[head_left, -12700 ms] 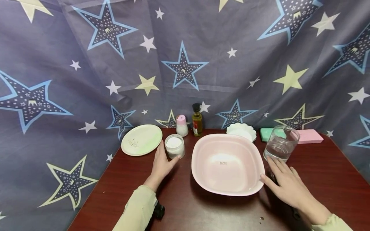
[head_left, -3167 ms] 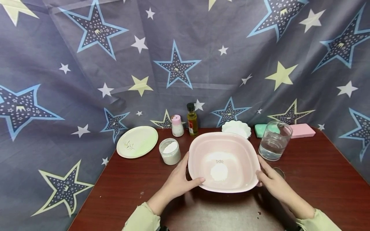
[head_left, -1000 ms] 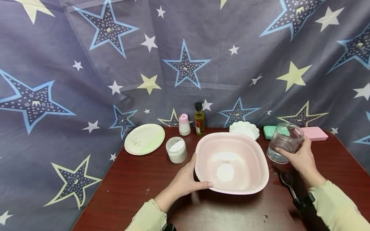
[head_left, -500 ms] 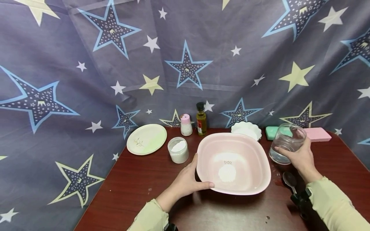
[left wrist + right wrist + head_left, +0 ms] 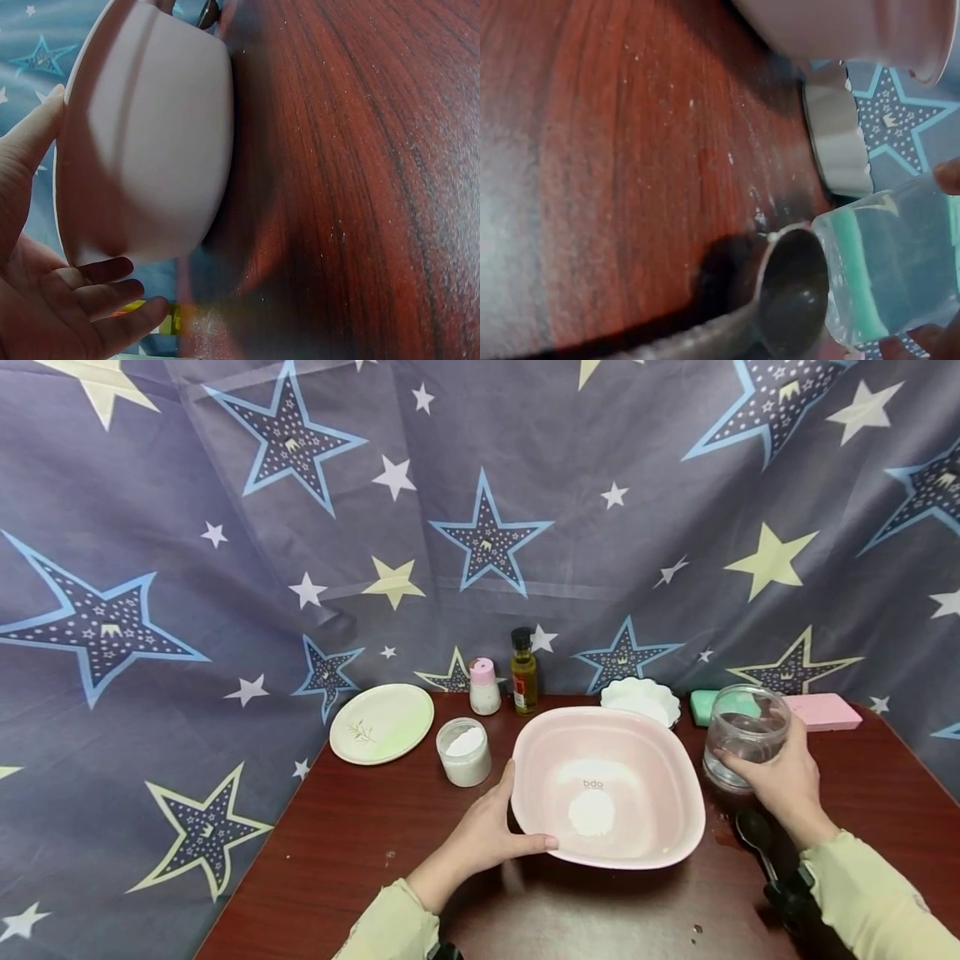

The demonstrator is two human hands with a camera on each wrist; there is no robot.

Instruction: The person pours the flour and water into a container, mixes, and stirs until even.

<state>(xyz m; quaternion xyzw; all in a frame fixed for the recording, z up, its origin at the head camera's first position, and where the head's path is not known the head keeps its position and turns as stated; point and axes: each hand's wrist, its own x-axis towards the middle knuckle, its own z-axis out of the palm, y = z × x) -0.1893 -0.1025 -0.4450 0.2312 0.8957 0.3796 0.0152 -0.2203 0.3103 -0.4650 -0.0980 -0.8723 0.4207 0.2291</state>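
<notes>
My left hand (image 5: pixel 483 827) grips the left side of a pale pink basin (image 5: pixel 626 856), thumb on the near rim and fingers at the side wall. A round patch of white powder (image 5: pixel 591 812) lies on the basin's bottom. To the right, my right hand (image 5: pixel 783 781) grips a clear glass (image 5: pixel 723 739) partly filled with water, thumb on its near side; the other fingers are mostly hidden behind it in the head view. A dark, deep-bowled spoon (image 5: pixel 753 831) lies close to my right wrist; in the right wrist view the spoon's bowl (image 5: pixel 793 292) overlaps the glass's base.
An open jar of white powder (image 5: pixel 467 764) stands left of the basin. Behind are a plate (image 5: pixel 382 724), a pink-capped shaker (image 5: pixel 483 689), an oil bottle (image 5: pixel 524 677), a scalloped white dish (image 5: pixel 637 697), and green (image 5: pixel 705 706) and pink blocks (image 5: pixel 825 712). Water drops dot the table.
White powder has appeared in the basin since the earliest frame. My left hand went from the jar to the basin. My right hand left the basin's rim for the glass, which now looks more upright.
</notes>
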